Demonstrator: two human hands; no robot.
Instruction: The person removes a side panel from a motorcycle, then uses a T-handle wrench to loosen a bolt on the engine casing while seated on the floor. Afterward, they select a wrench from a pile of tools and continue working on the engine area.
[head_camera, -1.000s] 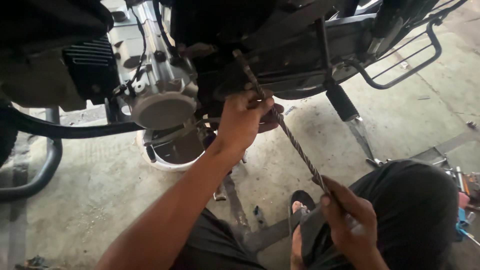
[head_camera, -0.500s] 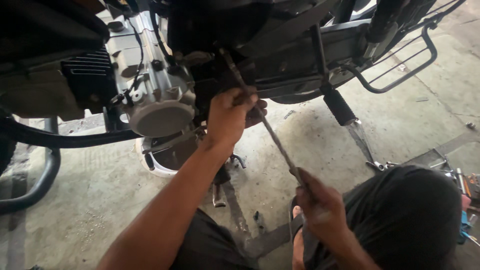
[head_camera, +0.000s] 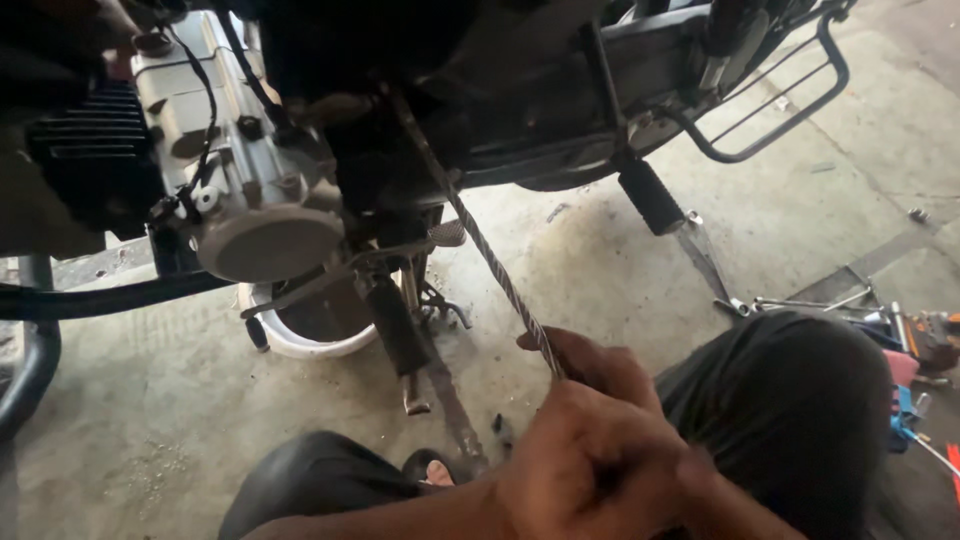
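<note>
Both hands have dropped away from the motorcycle engine (head_camera: 250, 190) and now meet low, near the knee. Left hand (head_camera: 590, 465) covers the right hand (head_camera: 595, 365), whose fingers close around the lower end of the twisted steel cable (head_camera: 490, 270), which slants up under the frame.

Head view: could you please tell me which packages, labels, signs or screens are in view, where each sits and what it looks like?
None can be made out. The view holds a motorcycle engine, a white basin under it, a twisted cable in both hands, and small red and blue tools at the right edge, too blurred to show any label.
</note>
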